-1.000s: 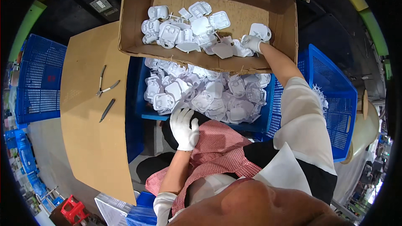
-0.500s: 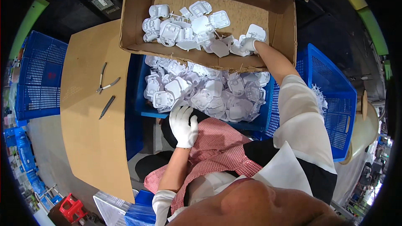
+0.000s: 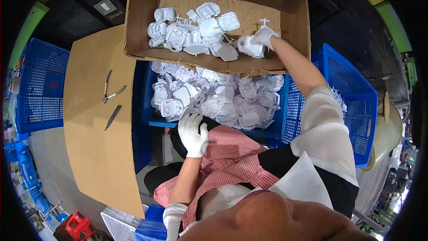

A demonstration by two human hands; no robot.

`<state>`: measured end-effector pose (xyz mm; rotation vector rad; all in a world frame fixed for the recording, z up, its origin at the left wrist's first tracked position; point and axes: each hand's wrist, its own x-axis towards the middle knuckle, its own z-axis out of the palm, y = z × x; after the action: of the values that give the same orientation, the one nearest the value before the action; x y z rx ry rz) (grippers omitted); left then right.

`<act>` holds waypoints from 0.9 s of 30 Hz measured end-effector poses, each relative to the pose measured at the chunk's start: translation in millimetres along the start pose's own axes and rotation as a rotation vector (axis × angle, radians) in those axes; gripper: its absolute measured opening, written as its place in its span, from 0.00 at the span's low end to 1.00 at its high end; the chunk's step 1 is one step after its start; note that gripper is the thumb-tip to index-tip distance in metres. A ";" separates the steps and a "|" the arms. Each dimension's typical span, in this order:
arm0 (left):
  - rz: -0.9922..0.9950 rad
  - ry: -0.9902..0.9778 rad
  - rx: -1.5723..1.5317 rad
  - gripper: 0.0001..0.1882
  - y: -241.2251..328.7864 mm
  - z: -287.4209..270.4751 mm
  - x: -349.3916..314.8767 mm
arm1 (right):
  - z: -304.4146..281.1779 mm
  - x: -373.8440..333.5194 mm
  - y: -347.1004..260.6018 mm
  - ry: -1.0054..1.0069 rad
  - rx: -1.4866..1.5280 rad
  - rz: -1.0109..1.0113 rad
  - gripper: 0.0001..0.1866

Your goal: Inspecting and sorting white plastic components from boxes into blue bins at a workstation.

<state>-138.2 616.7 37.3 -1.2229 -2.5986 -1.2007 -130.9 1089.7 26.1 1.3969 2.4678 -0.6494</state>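
Note:
My right hand [image 3: 265, 37], in a white glove, reaches into the cardboard box and is closed on a white moulded plastic part [image 3: 250, 47]. A thin white sprue [image 3: 265, 21] sticks up just beyond its fingers. Left of it, several more white plastic parts [image 3: 193, 35] lie heaped in the box. My left hand [image 3: 193, 135], also gloved, is at the near edge of the blue crate by my lap, back upward, with fingers stretched and thumb apart. A pale part [image 3: 187, 112] shows at its fingertips; whether they touch it I cannot tell.
The cardboard box [image 3: 285, 66] overhangs the far side of a blue crate [image 3: 278, 127] full of white parts. Cutting pliers [image 3: 107, 93] and a dark slim tool [image 3: 112, 118] lie on the brown board [image 3: 96, 151]. Blue perforated baskets [image 3: 356, 116] [image 3: 42, 100] flank both sides.
My right hand has shifted slightly left and away, bringing the white part upright from the box floor. My left hand has stayed nearly still. The whole view has shifted a little.

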 end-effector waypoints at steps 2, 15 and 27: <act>0.005 0.002 -0.001 0.12 -0.1 0.4 -0.5 | -58.2 -29.5 12.5 -0.083 0.357 -0.173 0.24; 0.044 0.003 -0.013 0.12 3.7 -4.8 -5.0 | -192.3 -233.2 248.7 1.284 -0.153 0.163 0.20; 0.062 0.016 -0.025 0.13 2.7 -4.5 -7.4 | -162.8 -199.5 221.1 1.022 -0.275 -0.105 0.23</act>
<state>-132.6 610.1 39.7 -1.2817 -2.5223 -1.2305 164.2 1117.2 191.5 1.7521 3.1722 0.5549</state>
